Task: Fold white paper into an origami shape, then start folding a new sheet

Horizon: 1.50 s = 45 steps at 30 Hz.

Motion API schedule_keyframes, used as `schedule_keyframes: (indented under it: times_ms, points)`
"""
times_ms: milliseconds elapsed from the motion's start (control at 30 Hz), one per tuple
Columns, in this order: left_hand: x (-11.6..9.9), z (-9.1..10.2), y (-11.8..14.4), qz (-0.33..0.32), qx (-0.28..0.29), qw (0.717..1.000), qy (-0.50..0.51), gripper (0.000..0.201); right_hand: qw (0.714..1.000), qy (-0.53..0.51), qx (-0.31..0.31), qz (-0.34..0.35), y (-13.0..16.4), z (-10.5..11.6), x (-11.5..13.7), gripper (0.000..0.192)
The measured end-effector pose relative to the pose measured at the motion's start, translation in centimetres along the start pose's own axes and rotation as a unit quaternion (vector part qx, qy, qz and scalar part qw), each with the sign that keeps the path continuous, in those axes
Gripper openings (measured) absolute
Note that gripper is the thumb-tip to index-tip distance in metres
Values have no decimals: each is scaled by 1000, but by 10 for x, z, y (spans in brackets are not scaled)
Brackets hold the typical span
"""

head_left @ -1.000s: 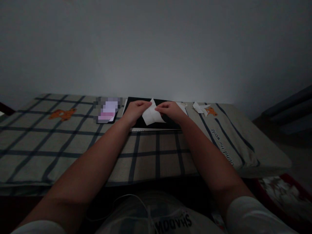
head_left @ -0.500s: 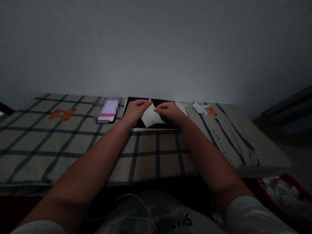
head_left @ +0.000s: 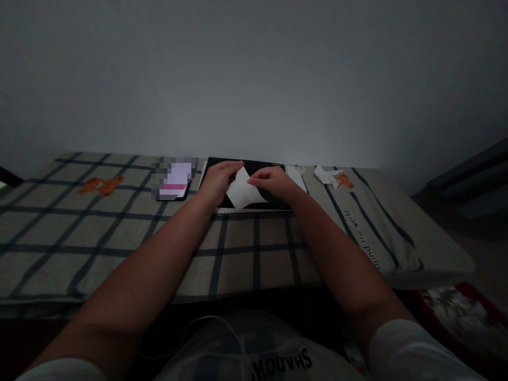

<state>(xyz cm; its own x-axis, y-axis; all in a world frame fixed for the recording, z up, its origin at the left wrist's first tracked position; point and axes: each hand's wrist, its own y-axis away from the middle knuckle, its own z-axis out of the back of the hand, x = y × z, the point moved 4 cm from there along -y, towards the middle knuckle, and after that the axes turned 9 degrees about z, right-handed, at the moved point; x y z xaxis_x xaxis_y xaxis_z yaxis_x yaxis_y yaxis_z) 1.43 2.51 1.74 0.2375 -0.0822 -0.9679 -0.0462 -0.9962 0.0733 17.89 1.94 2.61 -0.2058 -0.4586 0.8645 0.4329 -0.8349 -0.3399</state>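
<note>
Paper fold over the black board

Paper (head_left: 243, 193), white and thin, is sitting between our two hands above the black board (head_left: 273, 199), which we are taking as our landmark. We are pinching the sheet's upper left edge with our left hand (head_left: 217, 181), fingers curled over the top, while our right hand (head_left: 273, 181) is gripping the upper right edge between thumb and fingertips. The sheet is showing creases and pointed corners, its lower part spreading flat down toward the board's near edge and its top rising in a folded peak between our fingertips.

The board is looking flat, rectangular and matte, with a pale strip running along its near edge. It is lying on a checked bedsheet (head_left: 119, 233), soft cloth in a dull beige crossed by dark lines, with small orange bear prints on it. No container is showing anywhere around the board.

Just left of the board, a phone (head_left: 175, 179) is lying flat with a bright, blurred screen. Just right of the board, a white paper piece (head_left: 296, 175) is resting at its edge, and farther right of the board a small folded paper shape (head_left: 326, 176) with sharp points is sitting on the cloth beside an orange bear print. Behind the board, a plain pale wall (head_left: 254, 79) is rising smooth and bare.
</note>
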Motion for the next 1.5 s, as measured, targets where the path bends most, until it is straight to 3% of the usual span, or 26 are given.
schedule_keyframes:
  times_ms: [300,433,567,667,867,967,1067,1167,1267,1400,1500]
  points:
    - [-5,4,4,-56,1,980,-189,35,999,16,-36,-18,1,9,-5,25]
    - [-9,5,5,-70,-6,976,-206,33,999,24,-37,-13,2,11,-4,24]
    - [-5,7,0,-29,49,977,-205,33,998,39,-34,-28,2,13,-7,23]
    - [-3,9,-4,-36,62,972,-226,31,998,38,-26,-30,1,13,-11,23]
    - [-6,8,1,-149,-29,925,-350,32,997,35,-36,-61,0,9,-26,24]
    - [-10,6,4,-233,-59,886,-397,32,991,77,-85,-74,-2,12,-36,24]
    - [-5,-2,3,-294,16,829,-475,22,982,119,-115,-92,-3,14,-45,24]
    - [9,-5,-4,-282,104,793,-530,22,972,201,-100,-75,-4,12,-48,20]
    - [20,-3,-11,-258,131,793,-537,23,959,264,-81,-69,-5,10,-51,18]
    - [24,0,-14,-248,124,804,-525,22,954,282,-68,-72,-5,13,-55,22]
    - [24,1,-14,-242,119,818,-508,21,952,300,-61,-8,-6,19,-52,19]
